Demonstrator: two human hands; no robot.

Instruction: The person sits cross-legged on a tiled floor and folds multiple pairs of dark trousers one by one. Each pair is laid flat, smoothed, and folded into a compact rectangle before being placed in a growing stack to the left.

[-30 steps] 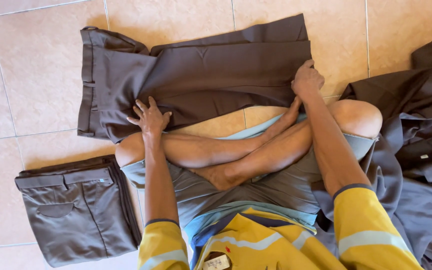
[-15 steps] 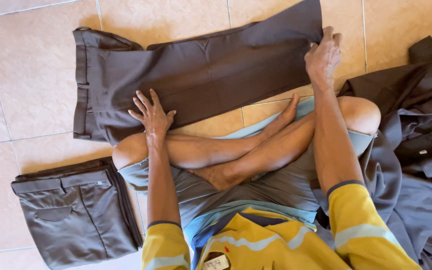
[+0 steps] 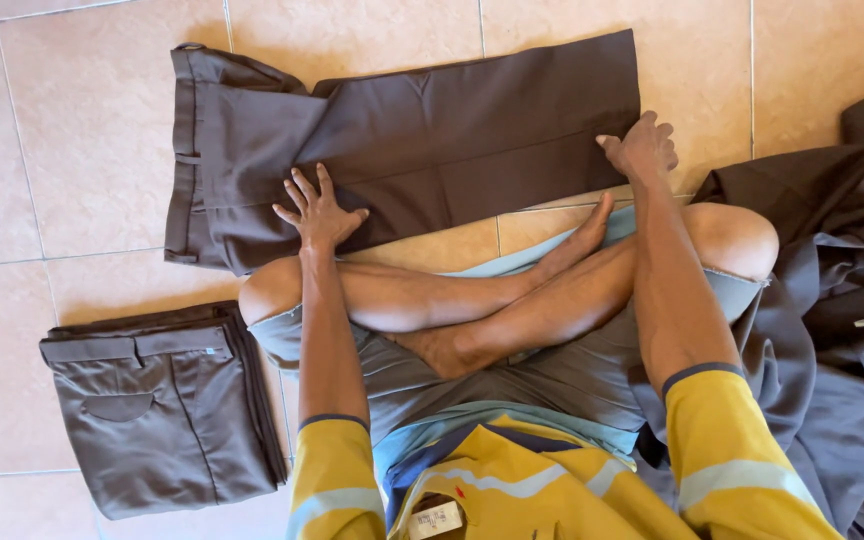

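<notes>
Looks like a home floor: I'm sitting cross-legged on beige tiles (image 3: 72, 120), folded trousers (image 3: 167, 405) beside me, clothes pile (image 3: 842, 330) on my right.

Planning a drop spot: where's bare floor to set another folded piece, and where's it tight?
Bare tile lies left of the spread trousers and above the folded stack; another strip runs along the top right. Crowded: the right side under the heaped garments, and the middle, where the left hand, right hand and crossed legs sit.
</notes>
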